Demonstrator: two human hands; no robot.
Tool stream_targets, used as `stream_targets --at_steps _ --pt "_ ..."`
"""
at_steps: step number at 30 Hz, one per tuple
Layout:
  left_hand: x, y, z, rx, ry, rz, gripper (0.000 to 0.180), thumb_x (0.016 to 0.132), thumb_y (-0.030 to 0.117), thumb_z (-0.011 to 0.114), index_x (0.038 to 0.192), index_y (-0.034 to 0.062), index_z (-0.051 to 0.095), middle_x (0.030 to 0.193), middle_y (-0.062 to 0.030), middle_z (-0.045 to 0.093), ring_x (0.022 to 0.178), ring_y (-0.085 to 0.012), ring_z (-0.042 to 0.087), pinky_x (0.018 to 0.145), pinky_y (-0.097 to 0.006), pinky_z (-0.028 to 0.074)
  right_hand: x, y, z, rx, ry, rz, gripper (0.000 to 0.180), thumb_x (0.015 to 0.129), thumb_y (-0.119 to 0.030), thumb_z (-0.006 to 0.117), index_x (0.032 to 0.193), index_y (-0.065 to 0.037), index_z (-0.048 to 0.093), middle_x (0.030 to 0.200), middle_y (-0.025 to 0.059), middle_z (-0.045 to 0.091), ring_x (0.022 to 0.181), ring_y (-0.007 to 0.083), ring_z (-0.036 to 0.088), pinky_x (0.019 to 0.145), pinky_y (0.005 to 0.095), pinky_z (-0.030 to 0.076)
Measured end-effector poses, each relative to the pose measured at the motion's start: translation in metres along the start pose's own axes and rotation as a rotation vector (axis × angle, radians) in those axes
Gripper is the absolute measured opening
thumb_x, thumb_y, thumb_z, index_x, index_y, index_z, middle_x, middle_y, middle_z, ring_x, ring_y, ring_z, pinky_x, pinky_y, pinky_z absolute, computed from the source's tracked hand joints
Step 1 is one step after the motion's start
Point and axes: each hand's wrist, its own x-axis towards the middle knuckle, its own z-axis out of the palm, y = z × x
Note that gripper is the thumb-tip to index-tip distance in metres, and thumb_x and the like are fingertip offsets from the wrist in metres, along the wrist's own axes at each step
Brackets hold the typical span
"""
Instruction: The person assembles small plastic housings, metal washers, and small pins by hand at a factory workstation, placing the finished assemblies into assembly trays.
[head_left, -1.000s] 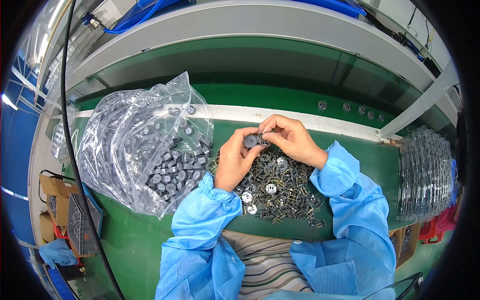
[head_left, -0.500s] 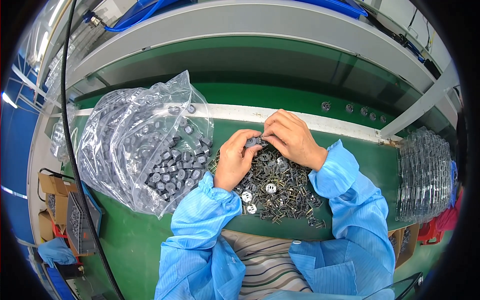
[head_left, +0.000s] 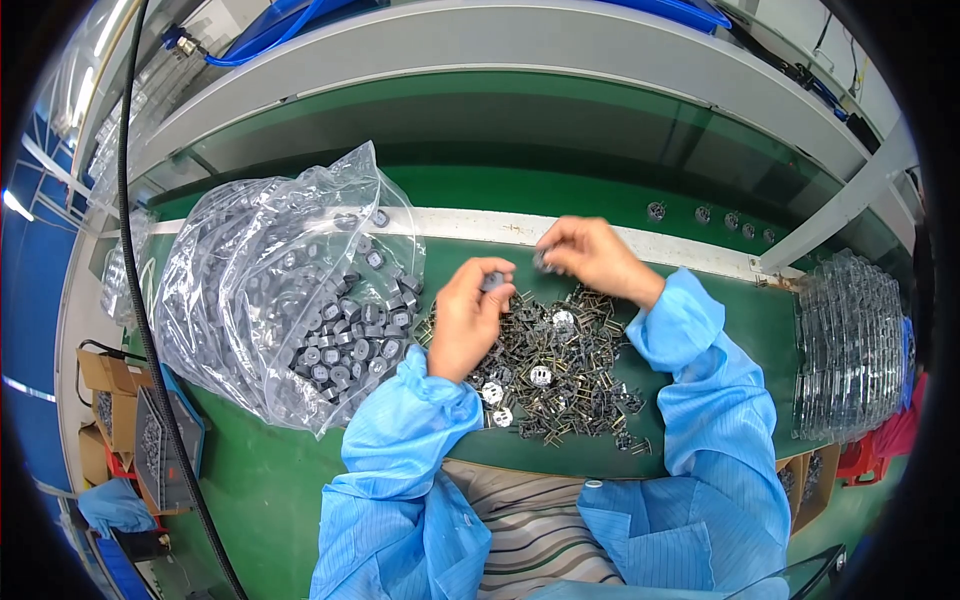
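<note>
My left hand (head_left: 466, 318) is closed around a small grey round plastic housing (head_left: 493, 281), pinched between thumb and fingers. A short way to its right, my right hand (head_left: 595, 258) pinches a small dark round part (head_left: 544, 262), blurred by motion. Both hands are over the far edge of a loose heap of small metal-pinned parts (head_left: 575, 375) on the green bench. Several white round faces (head_left: 541, 376) lie among that heap. Left of my left hand, a clear plastic bag (head_left: 235, 270) lies open, with many grey round housings (head_left: 340, 350) spilling toward its mouth.
Beyond a white strip (head_left: 640, 240), several round parts (head_left: 703, 215) stand in a row at the far right. Stacked clear trays (head_left: 848, 350) are at the right edge. A black cable (head_left: 150, 330) hangs on the left, near a cardboard box (head_left: 112, 400) and a grey bin (head_left: 165, 450).
My hands have moved apart. The right hand has shifted slightly right with a small part, away from the grey housing that stays in my left hand.
</note>
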Motion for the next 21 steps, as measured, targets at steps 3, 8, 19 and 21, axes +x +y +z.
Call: stream_targets --at_steps 3,8,19,21 --pt "0.008 0.001 -0.016 -0.547 0.033 -0.209 0.025 0.105 0.015 0.055 0.123 -0.0017 0.055 0.105 -0.0065 0.062 0.065 -0.0058 0.047 0.053 -0.019 0.038 0.013 0.015 -0.041 -0.552 0.370 -0.138 0.009 0.083 -0.002 0.071 0.091 0.001 0.070 0.091 0.0123 0.072 0.086 0.0265 0.070 0.078 0.0373 0.056" --pt "0.014 0.002 -0.032 -1.051 0.066 -0.451 0.046 0.109 0.041 0.040 0.127 -0.0016 0.047 0.097 -0.0083 0.056 0.062 -0.0094 0.042 0.053 -0.021 0.037 0.009 0.029 -0.074 -1.247 0.638 -0.256 0.013 0.074 -0.007 0.076 0.086 -0.007 0.072 0.088 0.0097 0.066 0.094 0.0303 0.058 0.079 0.0427 0.046" --pt "0.012 0.000 -0.027 -1.033 -0.001 -0.466 0.044 0.109 0.039 0.039 0.122 -0.0015 0.049 0.098 -0.0140 0.055 0.071 -0.0127 0.046 0.057 -0.024 0.041 -0.012 -0.005 0.037 -0.771 0.027 -0.278 0.021 0.080 -0.026 0.079 0.078 -0.005 0.074 0.080 0.0100 0.070 0.082 0.0296 0.065 0.075 0.0416 0.051" --pt "0.015 -0.002 -0.030 -1.252 0.007 -0.605 0.040 0.109 0.035 0.043 0.123 -0.0023 0.048 0.106 -0.0167 0.054 0.076 -0.0139 0.048 0.058 -0.023 0.043 -0.011 -0.006 0.037 -0.678 0.002 -0.141 0.021 0.080 -0.025 0.078 0.079 -0.004 0.074 0.082 0.0103 0.071 0.082 0.0293 0.066 0.075 0.0403 0.052"
